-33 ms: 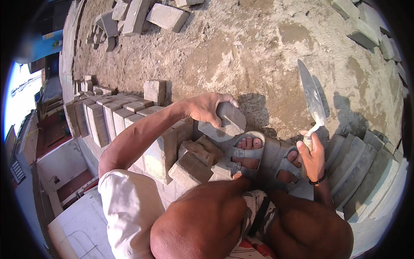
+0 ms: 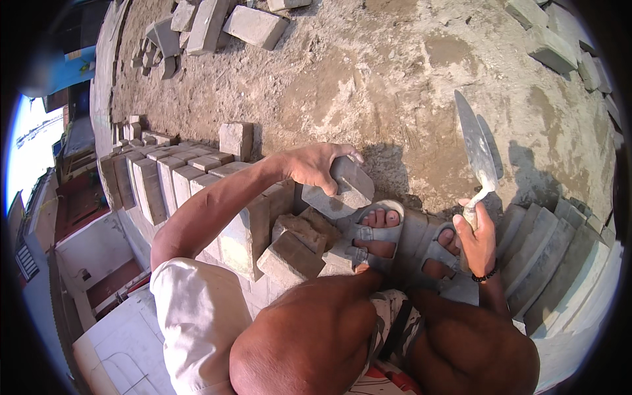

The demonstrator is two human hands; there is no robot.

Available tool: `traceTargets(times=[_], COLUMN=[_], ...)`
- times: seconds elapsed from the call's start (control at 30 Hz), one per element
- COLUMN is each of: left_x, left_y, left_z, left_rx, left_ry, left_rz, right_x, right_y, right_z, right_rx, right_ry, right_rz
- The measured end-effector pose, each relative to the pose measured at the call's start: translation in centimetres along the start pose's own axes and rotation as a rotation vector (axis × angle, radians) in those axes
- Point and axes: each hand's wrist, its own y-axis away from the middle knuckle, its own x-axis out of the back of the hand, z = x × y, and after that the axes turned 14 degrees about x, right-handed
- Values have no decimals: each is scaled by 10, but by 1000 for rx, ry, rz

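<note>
My left hand (image 2: 315,166) is closed around a grey brick (image 2: 350,187), thumb on the near face and fingers over the far side. That brick is beside my left sandalled foot (image 2: 378,230); whether it rests on anything is hidden. In my right hand (image 2: 480,238) is the handle of a trowel (image 2: 475,141), its pointed metal blade angled up and away over the sandy ground. Pale mortar clings to the blade's neck. Just left of my foot lie a rough broken brick (image 2: 308,227) and a tilted whole brick (image 2: 289,258).
A brick wall with a row of bricks (image 2: 187,172) runs off to the left, a single brick (image 2: 236,139) beside it. Stacked bricks (image 2: 536,247) stand at the right. Loose bricks (image 2: 255,27) lie at the far left, more (image 2: 552,49) at the far right. Sandy ground (image 2: 316,92) spreads ahead.
</note>
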Motion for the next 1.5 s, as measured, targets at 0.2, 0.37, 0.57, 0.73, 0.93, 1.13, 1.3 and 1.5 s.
traceTargets(times=[0.2,0.37,0.57,0.73,0.93,1.13,1.3,1.5], left_x=[-5,-13,-44,-67,-67,-114,-87,61], left_y=[-22,-39,-60,-39,-26,-33,-52,-103], left_z=[-26,-14,3,-25,-19,10,10,8], left_rx=[25,59,24,-196,-113,-239,-140,74], left_ry=[-36,-220,-514,-621,-429,-796,-525,52], left_rz=[-133,-225,-232,204,100,-37,-89,933], right_x=[-1,0,-9,-16,-14,-12,-12,-13], right_y=[6,21,47,66,76,80,82,75], right_z=[-6,-9,-10,5,-1,-4,3,7], right_rx=[3,-29,-117,37,-128,-87,-92,-114], right_ry=[-22,-55,-147,-79,-166,-138,-124,-88], right_rz=[1,-16,-17,31,1,6,13,14])
